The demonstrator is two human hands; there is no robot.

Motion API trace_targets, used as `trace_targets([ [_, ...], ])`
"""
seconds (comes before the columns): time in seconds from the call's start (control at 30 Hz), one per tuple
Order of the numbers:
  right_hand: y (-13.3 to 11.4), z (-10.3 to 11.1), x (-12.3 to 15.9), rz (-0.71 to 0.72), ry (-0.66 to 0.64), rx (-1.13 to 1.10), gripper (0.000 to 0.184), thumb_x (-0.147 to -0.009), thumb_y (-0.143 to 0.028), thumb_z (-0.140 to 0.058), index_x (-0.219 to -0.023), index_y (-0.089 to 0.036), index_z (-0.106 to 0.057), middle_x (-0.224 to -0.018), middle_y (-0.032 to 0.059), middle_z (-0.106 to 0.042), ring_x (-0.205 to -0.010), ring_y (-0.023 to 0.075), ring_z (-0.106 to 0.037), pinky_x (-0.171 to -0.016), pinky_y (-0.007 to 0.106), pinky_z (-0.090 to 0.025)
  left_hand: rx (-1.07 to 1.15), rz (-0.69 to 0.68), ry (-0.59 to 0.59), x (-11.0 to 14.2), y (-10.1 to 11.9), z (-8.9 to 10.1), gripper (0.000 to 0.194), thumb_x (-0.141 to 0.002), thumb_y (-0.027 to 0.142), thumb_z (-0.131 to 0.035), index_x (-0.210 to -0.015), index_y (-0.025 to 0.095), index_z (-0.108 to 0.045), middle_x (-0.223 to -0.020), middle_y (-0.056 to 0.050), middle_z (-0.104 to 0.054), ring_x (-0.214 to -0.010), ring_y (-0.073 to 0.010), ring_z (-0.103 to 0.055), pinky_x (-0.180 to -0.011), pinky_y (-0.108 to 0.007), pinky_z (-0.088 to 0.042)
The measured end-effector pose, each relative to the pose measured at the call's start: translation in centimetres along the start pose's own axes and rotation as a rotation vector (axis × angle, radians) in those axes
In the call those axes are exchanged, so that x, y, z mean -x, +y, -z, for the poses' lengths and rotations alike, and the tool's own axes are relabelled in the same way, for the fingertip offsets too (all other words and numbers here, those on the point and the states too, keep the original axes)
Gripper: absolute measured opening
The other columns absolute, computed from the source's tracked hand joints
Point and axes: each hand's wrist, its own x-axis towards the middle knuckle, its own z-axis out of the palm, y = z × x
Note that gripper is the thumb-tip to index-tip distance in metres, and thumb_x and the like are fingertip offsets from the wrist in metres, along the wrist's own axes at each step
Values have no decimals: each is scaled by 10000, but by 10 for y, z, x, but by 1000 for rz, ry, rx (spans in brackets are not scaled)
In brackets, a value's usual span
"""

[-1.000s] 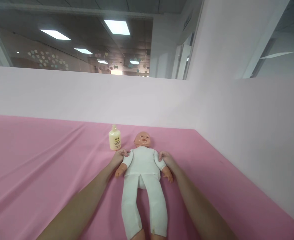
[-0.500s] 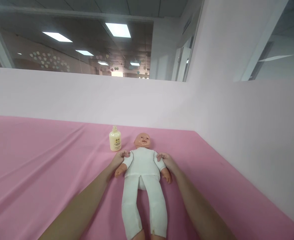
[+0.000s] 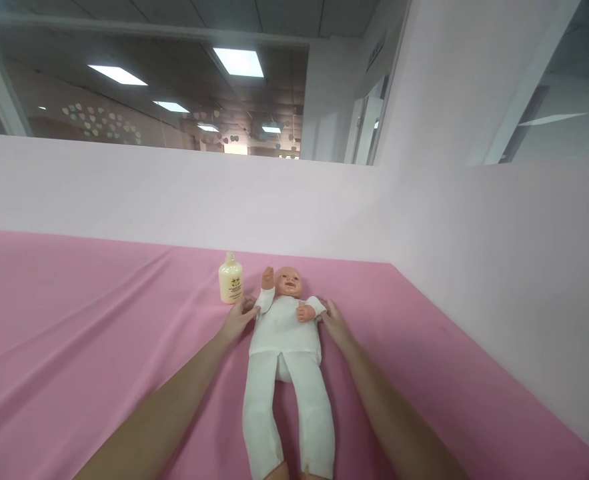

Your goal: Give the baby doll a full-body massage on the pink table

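Note:
A baby doll in white clothes lies on its back on the pink cover, head toward the wall and feet toward me. My left hand grips the doll's arm on the left at the white sleeve; that arm points up beside the head, the small hand raised. On the other side, my right hand holds the doll's right-side arm near the sleeve, with its forearm bent inward over the chest. Parts of my fingers are hidden behind the sleeves. A pale yellow bottle with a dark printed label stands just beyond my left hand.
The pink cover spreads over the surface, with long creases at left. A white wall rises behind it and another wall runs along the right. Above is a window showing ceiling lights.
The doll's arms, earlier pointing down along its sides, are now bent upward: the left-side one beside the head, the right-side one over the chest. My hands have shifted slightly with them.

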Motion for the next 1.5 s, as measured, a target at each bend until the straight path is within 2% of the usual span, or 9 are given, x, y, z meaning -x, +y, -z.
trace_targets([
  [0.13,-1,-3,6,55,74,26,528,-741,-299,-582,-1259,-253,-494,-1217,77,-646,-916,205,-628,-802,351,-517,-83,-1,65,3,4,1,420,-677,437,-755,-974,203,-572,-1070,-72,-681,-934,-241,-657,-844,-383,-495],
  [0.33,-2,-4,9,89,110,78,428,-749,-271,-549,-1174,-249,-507,-1147,70,-659,-925,212,-616,-803,344,-498,-123,-4,71,9,12,-1,429,-696,409,-732,-1042,210,-574,-1207,-87,-638,-842,-215,-668,-799,-378,-509],
  [0.6,-5,-2,10,251,-46,219,406,-723,-173,-472,-1112,-227,-577,-1141,54,-614,-1041,213,-572,-919,351,-451,-190,-47,22,3,-2,1,420,-747,404,-688,-1104,231,-549,-1267,-83,-601,-1041,-234,-626,-881,-377,-490],
  [0.73,-9,-2,12,292,-89,280,356,-748,-206,-534,-1100,-228,-580,-1119,52,-597,-1001,212,-557,-861,336,-463,-243,-67,10,2,-5,2,423,-757,375,-678,-1127,235,-529,-1279,-85,-594,-1157,-249,-585,-942,-385,-457],
  [0.87,-9,-4,11,214,-4,339,219,-829,-369,-572,-988,-219,-589,-932,30,-608,-824,192,-551,-739,310,-456,-258,-63,6,4,-2,1,420,-776,368,-657,-1152,228,-531,-1267,-91,-607,-1120,-249,-602,-933,-394,-459],
  [1.1,-6,-3,11,187,246,399,270,-873,-480,-532,-980,-232,-526,-644,-49,-445,-574,152,-432,-576,270,-376,-379,-216,64,3,-6,1,334,-803,328,-616,-1122,240,-573,-1211,-60,-608,-1081,-216,-592,-975,-385,-449],
  [1.2,-5,-2,10,188,236,438,290,-885,-472,-497,-1022,-223,-555,-725,-16,-534,-600,157,-461,-613,286,-413,-430,-240,56,2,-7,1,328,-827,318,-586,-1147,245,-577,-1226,-62,-598,-1119,-217,-573,-1010,-392,-432],
  [1.3,-3,-2,9,175,191,454,369,-881,-455,-487,-1150,-216,-571,-1001,62,-648,-770,195,-575,-750,342,-482,-440,-202,37,2,-8,2,372,-845,333,-572,-1206,246,-567,-1274,-71,-588,-1174,-230,-556,-1023,-398,-428],
  [1.5,6,-2,6,95,76,475,514,-901,-428,-457,-1348,-185,-529,-1370,118,-569,-1257,260,-529,-1067,415,-405,-390,-78,-5,0,-13,5,465,-848,406,-575,-1273,220,-556,-1322,-91,-593,-1177,-256,-578,-995,-397,-456],
])
